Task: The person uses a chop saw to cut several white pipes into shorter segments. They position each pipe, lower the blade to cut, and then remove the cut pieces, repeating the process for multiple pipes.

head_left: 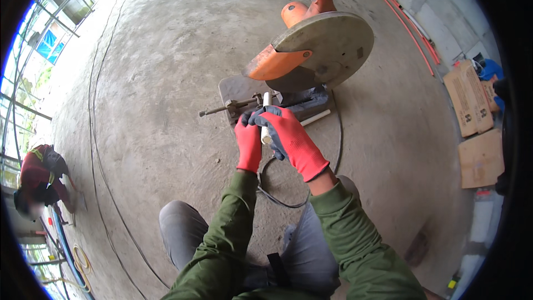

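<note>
At the near edge of the chop saw (341, 44), we grip the white pipe piece (266, 133) in the curled fingers of our right hand (291, 140), our left hand (249, 144) beside it with its grip unclear, and a steady, level hold well below the saw serves best.

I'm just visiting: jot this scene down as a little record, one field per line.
Right hand: red-and-dark glove, gripping a short, round white pipe
Left hand: matching glove, close beside the pipe; exact contact hidden
Machine: orange-and-grey cut-off saw, just ahead of the hands
Loose piece: second slim white pipe, beyond the right hand
Floor: grey concrete
Far right: brown cardboard boxes
Far left: person in a dark red top, bending down
</note>
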`<state>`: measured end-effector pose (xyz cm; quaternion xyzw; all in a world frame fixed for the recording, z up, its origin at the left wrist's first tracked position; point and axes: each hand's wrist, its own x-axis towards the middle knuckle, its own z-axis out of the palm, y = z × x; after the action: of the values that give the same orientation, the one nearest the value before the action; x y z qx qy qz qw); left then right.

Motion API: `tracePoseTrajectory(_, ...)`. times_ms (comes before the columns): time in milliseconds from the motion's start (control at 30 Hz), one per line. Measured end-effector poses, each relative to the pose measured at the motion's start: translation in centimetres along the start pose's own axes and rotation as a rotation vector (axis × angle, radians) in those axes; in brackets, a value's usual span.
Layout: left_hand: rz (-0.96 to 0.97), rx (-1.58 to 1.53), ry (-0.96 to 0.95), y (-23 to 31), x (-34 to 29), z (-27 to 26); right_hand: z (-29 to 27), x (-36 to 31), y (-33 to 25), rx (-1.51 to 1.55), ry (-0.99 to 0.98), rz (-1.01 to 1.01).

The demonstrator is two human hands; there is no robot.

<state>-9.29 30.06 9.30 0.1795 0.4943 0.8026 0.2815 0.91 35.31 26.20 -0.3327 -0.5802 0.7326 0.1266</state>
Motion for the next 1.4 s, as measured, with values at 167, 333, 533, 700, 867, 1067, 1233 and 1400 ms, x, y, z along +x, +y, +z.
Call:
tracePoseTrajectory(167,0.606,0.788,-0.064,2.8,-1.6,0.5,0.0,1.4,1.2,0.012,-0.043,-0.023)
tracePoseTrajectory(333,0.410,0.561,0.000,1.7,-0.8,-0.8,2.1,2.3,2.4,-0.023,0.044,-0.085)
tracePoseTrajectory(533,0.431,0.502,-0.016,-0.6,1.2,-3.6,3.8,3.1,3.2,0.019,0.037,-0.188)
tracePoseTrajectory(700,0.362,0.467,0.082,1.4,2.4,-2.2,4.0,2.5,3.8,-0.090,0.177,-0.299)
tracePoseTrajectory(867,0.049,0.045,0.063,4.2,6.1,-3.1,4.6,1.5,2.8,-0.166,0.060,-0.335)
tracePoseTrajectory(1067,0.078,0.297,0.048,5.7,10.7,-3.6,5.1,0.5,2.1,-0.350,-0.101,-0.250)
tracePoseTrajectory(1233,0.090,0.307,-0.036,6.6,12.2,-2.4,5.1,0.7,2.9,-0.482,-0.114,-0.326)
tracePoseTrajectory(1400,0.145,0.286,-0.070,6.1,13.3,-2.0,5.3,0.7,3.0,-0.541,-0.123,-0.322)
